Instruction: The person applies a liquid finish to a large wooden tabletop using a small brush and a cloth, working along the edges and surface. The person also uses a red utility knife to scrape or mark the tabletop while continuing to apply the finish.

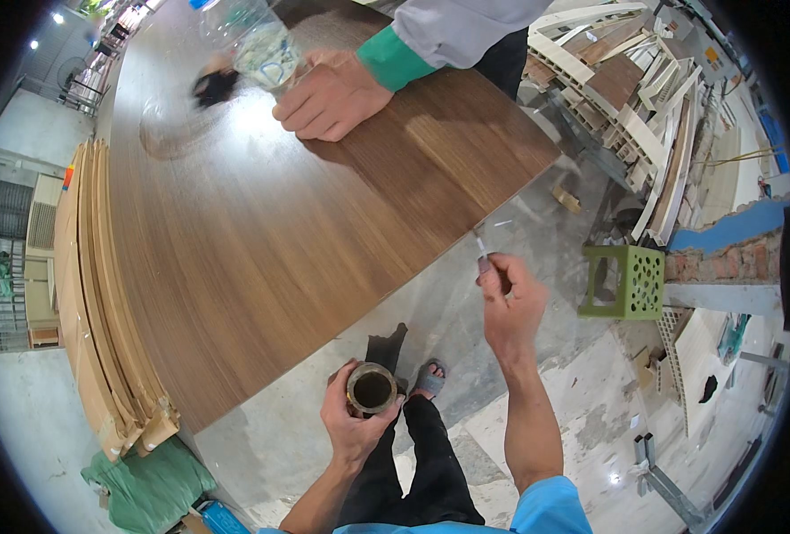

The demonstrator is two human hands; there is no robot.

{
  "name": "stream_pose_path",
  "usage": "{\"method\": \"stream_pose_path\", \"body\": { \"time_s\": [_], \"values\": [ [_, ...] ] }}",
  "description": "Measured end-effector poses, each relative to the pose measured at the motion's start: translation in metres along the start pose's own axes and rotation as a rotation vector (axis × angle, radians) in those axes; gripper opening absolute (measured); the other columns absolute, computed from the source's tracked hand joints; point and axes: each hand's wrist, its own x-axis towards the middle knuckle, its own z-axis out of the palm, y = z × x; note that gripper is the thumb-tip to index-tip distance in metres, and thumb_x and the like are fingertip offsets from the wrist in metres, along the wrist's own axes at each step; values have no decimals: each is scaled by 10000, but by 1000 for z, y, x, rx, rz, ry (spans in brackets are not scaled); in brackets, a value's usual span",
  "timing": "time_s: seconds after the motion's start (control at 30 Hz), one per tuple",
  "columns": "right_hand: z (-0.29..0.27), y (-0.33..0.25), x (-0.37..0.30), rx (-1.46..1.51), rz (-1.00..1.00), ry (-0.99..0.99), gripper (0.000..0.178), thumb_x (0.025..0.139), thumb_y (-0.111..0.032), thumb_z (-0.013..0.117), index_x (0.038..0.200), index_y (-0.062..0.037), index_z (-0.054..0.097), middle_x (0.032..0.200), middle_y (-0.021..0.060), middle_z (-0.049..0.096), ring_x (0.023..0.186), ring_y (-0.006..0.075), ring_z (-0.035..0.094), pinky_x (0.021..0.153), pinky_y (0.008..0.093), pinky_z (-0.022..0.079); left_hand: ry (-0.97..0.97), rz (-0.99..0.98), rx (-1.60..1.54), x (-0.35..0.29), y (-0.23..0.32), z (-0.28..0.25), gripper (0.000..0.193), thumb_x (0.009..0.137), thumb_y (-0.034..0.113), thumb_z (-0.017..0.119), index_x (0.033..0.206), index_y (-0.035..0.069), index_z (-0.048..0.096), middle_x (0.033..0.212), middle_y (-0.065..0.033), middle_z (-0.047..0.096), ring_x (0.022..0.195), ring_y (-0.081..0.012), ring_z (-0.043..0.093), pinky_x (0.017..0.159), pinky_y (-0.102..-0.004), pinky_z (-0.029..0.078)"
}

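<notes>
My left hand (352, 418) grips a small round open can (372, 389) with a dark liquid inside, held low above the floor near my foot. Raised to the right, my right hand (508, 303) pinches a thin stick-like tool (480, 246) whose tip points up toward the corner of a large brown wood-grain panel (261, 214). At the panel's far end, another person's hand (328, 93) rests flat on the wood beside a clear plastic bottle (257, 40) that is blurred.
Several wood panels (92, 294) stand stacked on edge at the left, with green cloth (145, 485) below them. A green perforated stool (626, 280) stands on the concrete floor at the right. White and brown board offcuts (635, 89) pile up at the upper right.
</notes>
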Motion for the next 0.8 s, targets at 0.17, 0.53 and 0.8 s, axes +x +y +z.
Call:
{"method": "stream_pose_path", "body": {
  "time_s": [0.17, 0.53, 0.8],
  "values": [
    [-1, 2, 1, -86, -311, -129, 64, 838, -72, 734, 872, -45, 686, 768, 104, 684, 691, 250, 639, 606, 354, 485, -48, -39, -78, 5, 0, 13, 742, 633, 126, 916, 1252, -70, 557, 1155, -154, 624, 1046, -236, 645, 915, -326, 523],
    [0, 1, 4, -13, -345, -139, 96, 795, -70, 768, 815, -62, 675, 711, 66, 652, 621, 255, 594, 580, 363, 451, -103, -24, -66, 17, 4, 38, 746, 653, 128, 919, 1265, -77, 546, 1212, -157, 614, 1084, -216, 638, 945, -323, 520],
    [5, 0, 2, -82, -333, -117, 67, 833, -70, 720, 833, -68, 653, 731, 81, 655, 637, 284, 607, 621, 380, 453, -82, -102, -93, 15, 6, 43, 768, 656, 130, 918, 1279, -89, 527, 1174, -160, 643, 1055, -218, 655, 920, -323, 537]
  ]
}}
